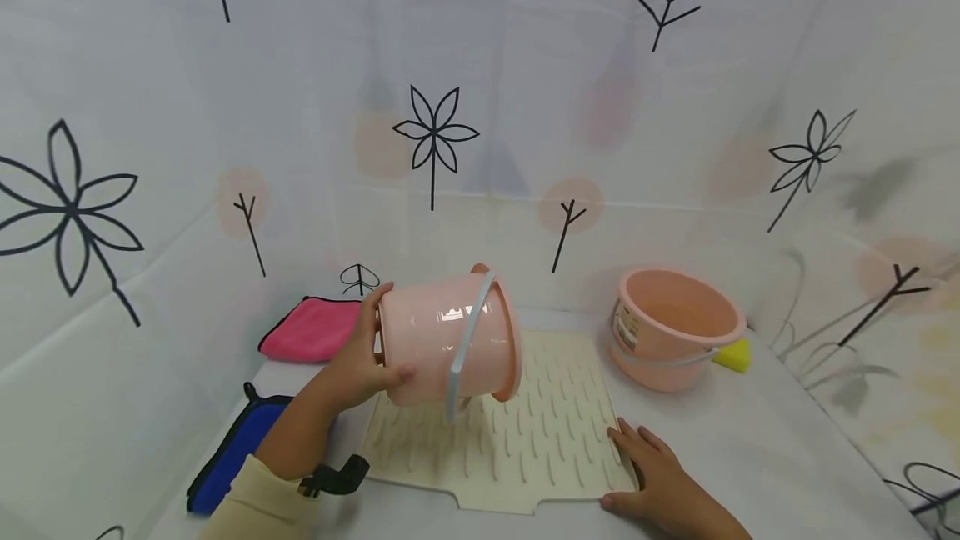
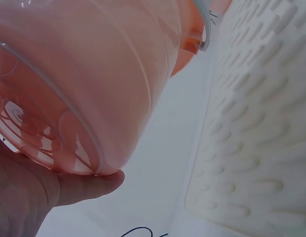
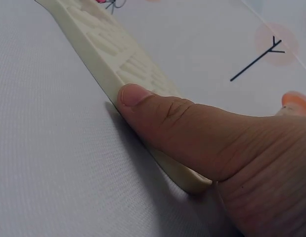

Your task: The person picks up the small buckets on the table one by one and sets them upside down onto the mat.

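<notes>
A pink bucket [image 1: 431,340] with a pale handle lies on its side in the air above the cream ridged mat [image 1: 555,440], its mouth facing right. The left hand [image 1: 360,365] grips it round the base; in the left wrist view the thumb of that hand [image 2: 34,192] presses along the bottom rim of the bucket [image 2: 93,84]. At the mat's front right corner, the right hand [image 1: 667,482] holds the edge, thumb at the front and fingers along the right side. The right wrist view has the thumb of this hand [image 3: 182,128] against the mat's edge [image 3: 108,74].
A second pink bucket [image 1: 667,332] stands upright at the back right, with a yellow sponge-like block [image 1: 735,355] beside it. On the left lie a pink cloth item [image 1: 311,332] and a blue one [image 1: 240,448], both with black edging. Patterned white sheeting [image 1: 495,48] hangs behind.
</notes>
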The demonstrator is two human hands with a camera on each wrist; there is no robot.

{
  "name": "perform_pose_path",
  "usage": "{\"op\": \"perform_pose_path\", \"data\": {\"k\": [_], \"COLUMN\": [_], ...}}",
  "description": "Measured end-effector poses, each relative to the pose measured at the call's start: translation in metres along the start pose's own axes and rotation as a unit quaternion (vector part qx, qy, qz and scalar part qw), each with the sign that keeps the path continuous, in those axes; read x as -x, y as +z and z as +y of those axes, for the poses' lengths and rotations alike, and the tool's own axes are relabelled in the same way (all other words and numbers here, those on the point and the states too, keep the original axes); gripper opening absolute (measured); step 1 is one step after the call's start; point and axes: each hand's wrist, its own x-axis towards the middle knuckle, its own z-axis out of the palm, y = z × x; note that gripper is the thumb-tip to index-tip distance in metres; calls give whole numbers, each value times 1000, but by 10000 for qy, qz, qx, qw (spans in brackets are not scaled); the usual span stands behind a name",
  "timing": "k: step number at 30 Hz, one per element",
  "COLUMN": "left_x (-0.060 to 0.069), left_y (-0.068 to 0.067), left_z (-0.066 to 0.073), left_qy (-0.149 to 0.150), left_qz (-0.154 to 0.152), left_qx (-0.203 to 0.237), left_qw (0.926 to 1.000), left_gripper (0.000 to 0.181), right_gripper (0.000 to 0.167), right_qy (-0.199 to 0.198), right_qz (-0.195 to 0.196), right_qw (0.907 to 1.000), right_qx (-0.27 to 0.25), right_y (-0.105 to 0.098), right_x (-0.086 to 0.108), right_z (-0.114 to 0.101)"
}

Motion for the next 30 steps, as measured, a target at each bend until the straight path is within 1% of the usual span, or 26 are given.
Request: {"op": "perform_pose_path", "data": {"k": [4,7,12,19,23,25,27,30], "left_x": [5,9,15,24,29,32,35,40], "left_y": [-7,-9,-14,-27,-34,-38,-42,-47], "left_z": [2,3,7,12,12,13,15,22], "left_qy": [-51,-99,-316,-418,-566,-624,-639,-581], "left_qz": [-11,1,55,50,146,215,300,437], "left_qx": [-74,-177,-291,-239,-543,-777,-1023,-1456], "left_qw": [10000,9998,9991,9988,9968,9948,9922,9867], "left_gripper": [118,117,119,120,124,124,123,123], "right_gripper": [119,118,117,118,119,121,121,120], "right_qy": [-104,-166,-87,-68,19,92,97,74], "right_qz": [10,25,48,18,7,7,5,-2], "right_qw": [9999,9999,9999,9999,9999,9998,9998,9999], "right_qx": [-23,38,101,152,170,162,147,125], "right_y": [2,2,0,-1,-3,-3,-2,-1], "right_x": [-1,0,-2,-4,-4,-4,-5,-5], "right_z": [1,3,3,-2,-4,-4,-4,-3]}}
